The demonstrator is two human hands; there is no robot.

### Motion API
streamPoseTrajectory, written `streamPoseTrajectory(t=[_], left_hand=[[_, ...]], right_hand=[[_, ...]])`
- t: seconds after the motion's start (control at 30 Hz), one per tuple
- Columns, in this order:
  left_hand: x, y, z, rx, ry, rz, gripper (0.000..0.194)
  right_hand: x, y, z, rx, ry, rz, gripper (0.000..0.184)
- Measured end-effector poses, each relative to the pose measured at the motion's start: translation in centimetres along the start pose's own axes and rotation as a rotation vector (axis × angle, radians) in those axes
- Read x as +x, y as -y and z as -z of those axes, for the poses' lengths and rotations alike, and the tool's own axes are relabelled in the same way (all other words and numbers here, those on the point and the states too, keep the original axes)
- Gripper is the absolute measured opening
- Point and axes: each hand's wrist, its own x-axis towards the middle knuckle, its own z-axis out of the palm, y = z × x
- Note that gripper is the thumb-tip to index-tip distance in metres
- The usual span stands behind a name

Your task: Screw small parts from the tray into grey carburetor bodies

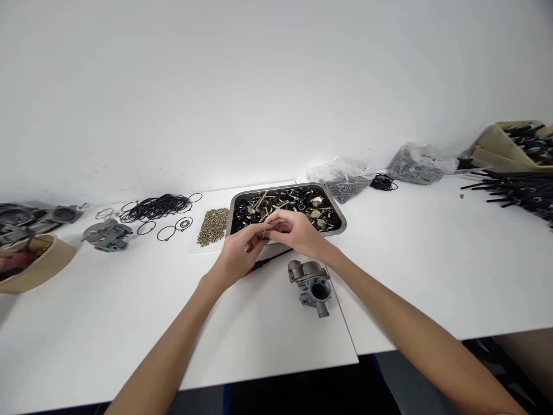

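Observation:
My left hand [240,253] and my right hand [294,231] meet fingertip to fingertip just in front of a metal tray [337,214] full of small black and brass parts. Both hands pinch a tiny part between them, too small to name. A grey metal carburetor body [311,285] lies on the white table just below my right wrist. A thin black tool with a red end [268,262] lies under my hands.
Left of the tray lie a pile of small brass pieces [213,225], black O-rings [158,207] and another carburetor body [106,235]. Plastic bags of parts [345,178] and black rods [514,190] sit at the right. A cardboard box [34,265] stands far left.

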Motion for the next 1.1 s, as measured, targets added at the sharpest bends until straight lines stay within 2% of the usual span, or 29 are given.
streamPoseTrajectory(t=[0.1, 0.23, 0.33, 0.47, 0.67, 0.83, 0.97, 1.1], left_hand=[[0.4, 0.5, 0.5, -0.111, -0.051, 0.132, 0.023], [1.0, 1.8, 1.9, -0.168, -0.295, 0.296, 0.020], [1.2, 3.0, 2.8, -0.293, -0.425, 0.435, 0.024], [1.2, 3.9, 3.2, -0.486, -0.450, 0.536, 0.031], [0.9, 3.7, 2.8, -0.643, -0.461, 0.519, 0.031], [0.9, 3.0, 2.6, -0.685, -0.447, 0.531, 0.030], [0.9, 2.8, 2.5, -0.711, -0.487, 0.522, 0.032], [1.0, 2.5, 2.2, -0.716, -0.506, 0.517, 0.031]], right_hand=[[0.1, -0.2, 1.3, -0.081, -0.031, -0.028, 0.022], [1.5, -1.2, 3.2, -0.340, -0.135, -0.039, 0.021], [3.8, -2.2, 3.5, -0.599, -0.027, -0.066, 0.023], [6.5, -3.5, 2.9, -0.820, 0.111, -0.085, 0.022], [6.5, -4.8, 3.4, -0.828, 0.132, -0.050, 0.022], [6.4, -4.3, 3.0, -0.812, 0.108, 0.028, 0.017], [6.0, -2.8, 1.4, -0.575, 0.114, 0.187, 0.015], [5.2, -1.7, -0.4, -0.312, 0.169, 0.066, 0.042]])
